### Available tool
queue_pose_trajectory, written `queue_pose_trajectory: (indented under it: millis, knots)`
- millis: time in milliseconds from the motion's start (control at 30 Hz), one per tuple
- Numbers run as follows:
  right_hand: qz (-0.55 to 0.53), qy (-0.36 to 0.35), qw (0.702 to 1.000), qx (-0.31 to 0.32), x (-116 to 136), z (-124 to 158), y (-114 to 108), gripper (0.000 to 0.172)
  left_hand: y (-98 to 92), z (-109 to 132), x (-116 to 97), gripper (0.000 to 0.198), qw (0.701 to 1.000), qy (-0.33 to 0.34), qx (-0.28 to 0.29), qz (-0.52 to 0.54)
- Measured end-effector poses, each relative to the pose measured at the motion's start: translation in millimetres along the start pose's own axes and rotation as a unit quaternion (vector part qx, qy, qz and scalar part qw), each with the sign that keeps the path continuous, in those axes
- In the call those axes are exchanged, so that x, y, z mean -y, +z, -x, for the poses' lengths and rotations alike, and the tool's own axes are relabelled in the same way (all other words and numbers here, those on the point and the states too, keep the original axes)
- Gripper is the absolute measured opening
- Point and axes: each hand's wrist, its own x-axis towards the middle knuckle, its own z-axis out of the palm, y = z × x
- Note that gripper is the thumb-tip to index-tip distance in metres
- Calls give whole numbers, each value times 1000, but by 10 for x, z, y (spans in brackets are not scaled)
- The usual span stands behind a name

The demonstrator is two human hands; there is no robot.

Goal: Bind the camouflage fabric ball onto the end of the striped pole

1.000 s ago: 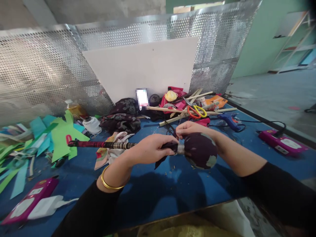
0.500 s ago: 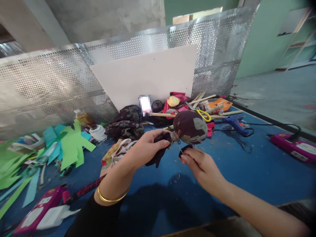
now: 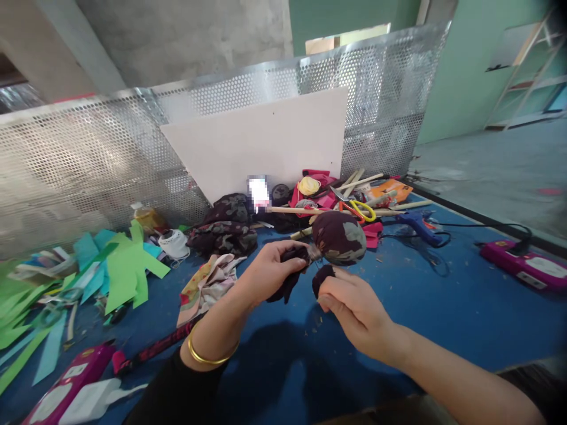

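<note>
My left hand (image 3: pixel 266 274) is closed round the loose dark cloth (image 3: pixel 289 283) below the neck of a stuffed cloth ball (image 3: pixel 340 239). The ball is maroon with grey-green patches and stands out to the right of my fingers. Something thin and pale, thread-like, wraps its gathered neck (image 3: pixel 313 254). Just below the ball, my right hand (image 3: pixel 357 307) is closed on a small dark rounded bundle (image 3: pixel 319 280), whose kind I cannot make out. A thin strand appears to run between the bundle and the neck.
Behind the hands lie yellow-handled scissors (image 3: pixel 363 211), wooden sticks (image 3: pixel 292 210) and patterned dark cloth (image 3: pixel 224 230). A blue glue gun (image 3: pixel 420 227) and a purple power strip (image 3: pixel 525 262) sit right. Green paper strips (image 3: pixel 126 271) and another purple power strip (image 3: pixel 73 383) lie left.
My right hand has turned, and its fingers now wrap more closely round the dark bundle. The ball has shifted slightly left and down in the view. My left hand keeps its hold.
</note>
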Motion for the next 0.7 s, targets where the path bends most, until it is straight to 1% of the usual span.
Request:
queue_pose_trajectory:
  millis: [100, 167, 233, 267, 333, 400, 467, 533, 600, 700]
  knots:
    - [15, -3, 1000, -22, 4, 23, 27, 28, 47, -52, 58, 27, 1000, 0, -13, -10]
    - [11, 27, 999, -27, -10, 2, 9, 29, 57, -88, 102, 26, 999, 15, -25, -46]
    - [28, 57, 998, -14, -9, -50, -55, 30, 48, -110, 126, 25, 995, 38, -27, -93]
    - [58, 65, 996, -9, 2, -84, -104, 30, 40, -113, 128, 25, 992, 49, -25, -114]
    - [165, 57, 985, -11, 42, -158, -215, 31, 25, -106, 116, 26, 987, 65, -13, -147]
    - [297, 25, 954, -24, 81, -236, -322, 34, 20, -87, 96, 28, 981, 83, 1, -175]
    - [398, -8, 917, -21, 96, -320, -408, 35, 26, -61, 77, 30, 972, 99, 11, -212]
    - [454, -25, 891, 8, 85, -414, -475, 32, 40, -30, 64, 31, 957, 116, 8, -266]
    - [477, -26, 877, 58, 63, -518, -532, 29, 55, 8, 53, 31, 935, 129, 1, -331]
    - [446, -23, 881, 157, 23, -669, -605, 26, 79, 62, 41, 27, 899, 145, 23, -413]
